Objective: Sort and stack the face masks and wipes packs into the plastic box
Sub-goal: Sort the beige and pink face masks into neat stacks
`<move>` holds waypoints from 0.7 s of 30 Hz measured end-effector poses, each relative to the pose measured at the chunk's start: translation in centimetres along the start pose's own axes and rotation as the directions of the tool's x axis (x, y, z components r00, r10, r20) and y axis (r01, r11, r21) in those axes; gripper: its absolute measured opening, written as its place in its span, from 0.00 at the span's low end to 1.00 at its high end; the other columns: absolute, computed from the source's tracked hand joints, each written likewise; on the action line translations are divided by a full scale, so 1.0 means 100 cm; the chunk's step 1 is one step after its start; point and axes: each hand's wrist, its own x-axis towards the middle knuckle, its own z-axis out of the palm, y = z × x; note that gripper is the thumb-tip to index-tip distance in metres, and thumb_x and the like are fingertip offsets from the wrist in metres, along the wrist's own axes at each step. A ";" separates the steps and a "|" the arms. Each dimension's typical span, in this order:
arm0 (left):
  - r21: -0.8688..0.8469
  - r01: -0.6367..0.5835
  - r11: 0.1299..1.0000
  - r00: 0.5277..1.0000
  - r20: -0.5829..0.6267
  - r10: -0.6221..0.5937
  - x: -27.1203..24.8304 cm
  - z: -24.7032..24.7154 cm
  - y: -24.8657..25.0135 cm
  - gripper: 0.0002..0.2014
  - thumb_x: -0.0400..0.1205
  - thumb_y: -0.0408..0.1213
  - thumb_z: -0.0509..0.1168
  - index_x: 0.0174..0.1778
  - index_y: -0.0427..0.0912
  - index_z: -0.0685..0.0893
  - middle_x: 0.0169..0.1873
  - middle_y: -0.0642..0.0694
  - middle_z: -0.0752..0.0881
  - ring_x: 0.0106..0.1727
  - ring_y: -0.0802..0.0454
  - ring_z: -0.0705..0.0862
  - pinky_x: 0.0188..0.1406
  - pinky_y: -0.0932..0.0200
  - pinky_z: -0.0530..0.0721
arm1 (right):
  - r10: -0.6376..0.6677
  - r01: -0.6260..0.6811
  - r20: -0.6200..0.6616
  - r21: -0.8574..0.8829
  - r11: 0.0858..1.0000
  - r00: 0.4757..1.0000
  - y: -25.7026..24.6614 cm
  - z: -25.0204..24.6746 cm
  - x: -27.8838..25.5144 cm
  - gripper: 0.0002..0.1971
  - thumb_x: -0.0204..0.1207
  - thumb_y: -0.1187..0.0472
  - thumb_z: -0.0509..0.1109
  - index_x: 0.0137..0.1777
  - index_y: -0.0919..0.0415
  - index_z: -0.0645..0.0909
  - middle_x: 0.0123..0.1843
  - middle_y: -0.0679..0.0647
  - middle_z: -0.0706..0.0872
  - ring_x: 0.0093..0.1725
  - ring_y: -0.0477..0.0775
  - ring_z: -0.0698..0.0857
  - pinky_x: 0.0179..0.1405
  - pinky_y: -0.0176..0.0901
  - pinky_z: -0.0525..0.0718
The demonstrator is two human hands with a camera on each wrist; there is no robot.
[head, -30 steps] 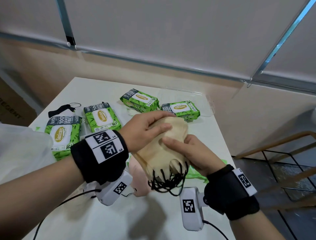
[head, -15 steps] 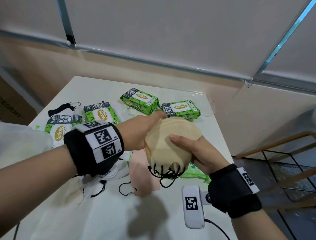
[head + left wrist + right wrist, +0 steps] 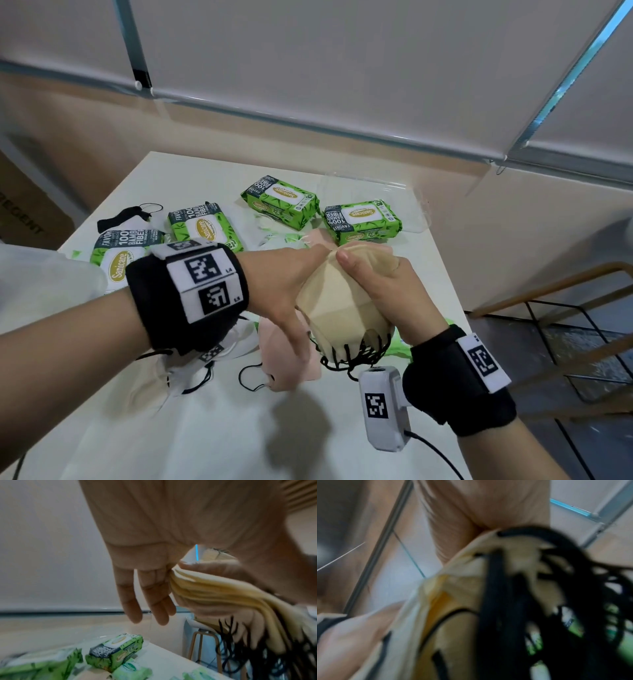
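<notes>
Both hands hold a stack of beige face masks (image 3: 332, 308) above the table, its black ear loops (image 3: 356, 353) dangling toward me. My left hand (image 3: 284, 284) grips the stack's left side with the thumb up at the top edge; in the left wrist view three fingers (image 3: 130, 599) hang straight beside the stack (image 3: 214, 595). My right hand (image 3: 380, 291) wraps the right side, thumb on top. The right wrist view is blurred, full of masks (image 3: 453, 601) and loops. The clear plastic box (image 3: 387, 186) lies at the table's far right.
Several green wipes packs lie on the white table (image 3: 239, 428): one (image 3: 279, 202) at the back, one (image 3: 363, 219) by the box, two (image 3: 205, 229) on the left. A pink mask (image 3: 274, 346), white masks (image 3: 191, 373) and a black mask (image 3: 123, 216) lie loose. The table's right edge drops to the floor.
My left hand slid from the top of the stack to its left side. The right thumb moved up to the top edge. The stack turned more upright and moved slightly away from me.
</notes>
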 end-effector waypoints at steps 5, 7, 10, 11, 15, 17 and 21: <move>-0.547 -0.085 0.833 0.975 -0.216 -0.043 0.004 0.000 -0.001 0.18 0.62 0.46 0.79 0.46 0.54 0.85 0.41 0.55 0.89 0.40 0.60 0.86 0.42 0.63 0.84 | 0.012 -0.007 0.093 -0.063 0.998 0.996 -0.004 0.007 -0.004 0.14 0.73 0.49 0.74 0.51 0.57 0.89 0.48 0.53 0.92 0.49 0.48 0.90 0.52 0.44 0.86; -0.647 -0.077 0.759 0.932 -0.316 -0.175 0.007 0.001 -0.009 0.12 0.65 0.38 0.81 0.42 0.49 0.89 0.33 0.51 0.90 0.33 0.57 0.86 0.35 0.61 0.85 | 0.046 -0.050 0.177 0.017 0.999 0.983 -0.003 0.002 -0.005 0.16 0.68 0.54 0.79 0.54 0.56 0.86 0.51 0.54 0.92 0.49 0.49 0.90 0.50 0.45 0.87; -0.786 -0.097 0.610 0.866 -0.369 -0.338 0.006 0.003 -0.021 0.11 0.66 0.35 0.79 0.44 0.43 0.90 0.35 0.45 0.91 0.34 0.50 0.89 0.38 0.57 0.87 | 0.123 -0.134 0.275 0.022 0.991 0.954 0.003 -0.006 -0.008 0.21 0.65 0.70 0.81 0.58 0.64 0.82 0.51 0.60 0.91 0.48 0.53 0.89 0.51 0.46 0.88; -0.827 -0.117 0.550 0.868 -0.354 -0.348 0.005 0.005 -0.022 0.13 0.64 0.36 0.79 0.44 0.44 0.90 0.37 0.44 0.91 0.36 0.49 0.89 0.38 0.57 0.87 | 0.125 -0.129 0.262 -0.001 0.992 0.957 0.006 -0.007 -0.008 0.20 0.65 0.72 0.80 0.57 0.67 0.82 0.51 0.62 0.91 0.47 0.54 0.89 0.51 0.47 0.87; -0.942 -0.121 0.314 0.917 -0.227 -0.329 0.002 0.012 -0.019 0.20 0.56 0.27 0.80 0.43 0.39 0.87 0.37 0.43 0.91 0.35 0.48 0.89 0.31 0.56 0.88 | 0.117 -0.129 0.154 0.075 0.989 0.981 0.013 0.001 -0.007 0.13 0.60 0.67 0.75 0.45 0.68 0.85 0.39 0.59 0.88 0.40 0.52 0.85 0.43 0.43 0.84; -0.952 -0.095 0.290 0.921 -0.194 -0.337 0.002 0.015 -0.017 0.20 0.57 0.29 0.77 0.45 0.36 0.86 0.39 0.41 0.91 0.37 0.47 0.89 0.35 0.53 0.90 | 0.101 -0.114 0.086 0.157 0.981 0.991 0.012 0.007 -0.008 0.07 0.60 0.65 0.71 0.39 0.65 0.83 0.34 0.55 0.84 0.36 0.50 0.83 0.38 0.40 0.82; -0.941 -0.147 0.305 0.865 -0.272 -0.422 0.002 0.016 -0.020 0.32 0.46 0.32 0.83 0.48 0.32 0.87 0.43 0.38 0.91 0.44 0.43 0.90 0.45 0.49 0.89 | 0.087 -0.048 -0.213 0.181 0.982 0.973 0.015 0.009 -0.004 0.12 0.75 0.72 0.66 0.30 0.61 0.78 0.26 0.49 0.77 0.30 0.48 0.76 0.34 0.44 0.78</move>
